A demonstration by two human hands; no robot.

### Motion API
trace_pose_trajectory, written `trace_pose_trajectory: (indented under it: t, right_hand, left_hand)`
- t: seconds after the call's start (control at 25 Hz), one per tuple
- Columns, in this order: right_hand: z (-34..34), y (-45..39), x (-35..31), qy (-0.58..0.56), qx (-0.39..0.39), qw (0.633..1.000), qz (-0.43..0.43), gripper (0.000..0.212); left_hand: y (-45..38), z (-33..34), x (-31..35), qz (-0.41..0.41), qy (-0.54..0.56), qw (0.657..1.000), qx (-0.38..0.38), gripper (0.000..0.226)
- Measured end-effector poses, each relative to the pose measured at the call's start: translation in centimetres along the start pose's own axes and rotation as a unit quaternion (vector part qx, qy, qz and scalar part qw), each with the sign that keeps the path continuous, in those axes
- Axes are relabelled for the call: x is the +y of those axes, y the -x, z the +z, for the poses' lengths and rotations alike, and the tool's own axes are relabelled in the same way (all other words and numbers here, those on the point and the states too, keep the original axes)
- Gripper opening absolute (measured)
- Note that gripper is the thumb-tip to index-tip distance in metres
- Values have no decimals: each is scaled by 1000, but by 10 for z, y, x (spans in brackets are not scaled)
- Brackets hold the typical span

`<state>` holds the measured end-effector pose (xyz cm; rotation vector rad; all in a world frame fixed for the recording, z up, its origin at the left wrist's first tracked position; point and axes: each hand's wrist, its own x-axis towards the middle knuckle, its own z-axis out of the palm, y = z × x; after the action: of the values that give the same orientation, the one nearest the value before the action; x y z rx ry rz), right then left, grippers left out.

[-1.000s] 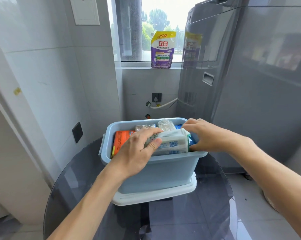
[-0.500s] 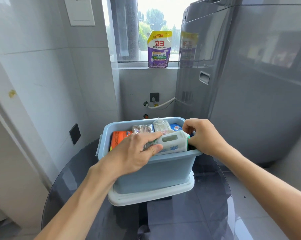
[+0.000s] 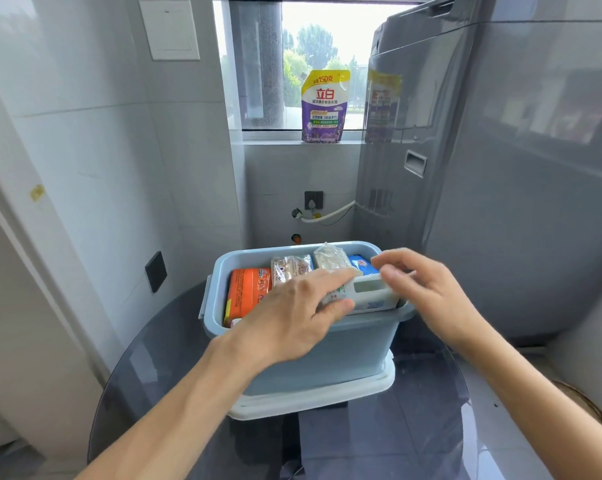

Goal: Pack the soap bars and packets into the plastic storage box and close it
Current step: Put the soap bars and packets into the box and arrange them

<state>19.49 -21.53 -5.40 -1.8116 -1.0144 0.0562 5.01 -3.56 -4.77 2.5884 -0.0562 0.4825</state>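
- A pale blue plastic storage box point(image 3: 303, 348) is seen near the middle of a round dark glass tabletop point(image 3: 414, 438), seated on a white lid point(image 3: 313, 398) that lies beneath it; the box is uncovered.
- A grey washing machine point(image 3: 500, 188) is noted close behind and right of the box; tiled walls close in at the left and rear.
- A purple detergent pouch point(image 3: 324, 107) is stood upright on the windowsill, well apart from the box.
- Free glass is left along the tabletop's near edge and at both sides of the box.
- The box is packed almost to the rim: an orange packet point(image 3: 246, 294) at the left end, a clear crinkled packet point(image 3: 291, 266) and a clear-wrapped bar point(image 3: 330, 258) at the rear wall, a blue packet point(image 3: 362, 264) at the rear right.
- A white soap packet point(image 3: 370, 294) is laid along the near wall, on top.
- The left hand point(image 3: 292, 317) is pressed onto this packet, thumb and fingers pinching its left end.
- The right hand point(image 3: 421, 289) is held slack and parted just beside the packet's right end; contact cannot be told.
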Motion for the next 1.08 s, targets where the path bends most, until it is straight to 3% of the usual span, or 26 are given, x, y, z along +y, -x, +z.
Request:
trace_pose_trajectory:
  t: [0.08,0.16,0.2,0.24,0.28,0.36,0.48,0.6,0.72,0.88,1.0,1.08]
  right_hand:
    - [8,23,-5,145,113,982,-38,34]
    - [22,37,-17,218,242,941,-86,36]
    - [30,39,-25,251,252,926,-125,34]
    - [39,40,-32,281,229,919,-158,34]
    - [50,40,-37,309,195,914,-177,36]
    - [66,37,-41,347,138,913,-162,41]
    - [59,28,-25,309,80,942,-99,54]
    - [30,11,-2,179,78,980,-36,56]
    - [25,1,15,167,130,977,-20,49]
    - [16,-15,23,151,117,981,-26,47]
    - [8,-31,14,181,6,983,-33,45]
    - [13,-30,7,131,6,991,-13,36]
  left_hand:
    - [13,-13,-12,-27,118,992,-24,49]
    - [24,-28,-35,-98,210,967,104,38]
    - [25,-33,-49,-133,169,960,181,32]
    - [24,-38,-64,-177,93,954,224,27]
    - [19,-41,-78,-210,6,952,222,23]
    - [6,-47,-100,-256,-83,957,109,31]
    - [-8,-59,-116,-298,42,953,23,41]
    - [1,-59,-112,-295,-11,954,50,30]
    - [30,-54,-77,-289,-153,941,81,21]
    - [75,-42,-11,-240,-387,888,70,33]
    - [109,-26,32,-189,-382,900,87,35]
    - [126,-23,43,-186,-321,926,77,41]
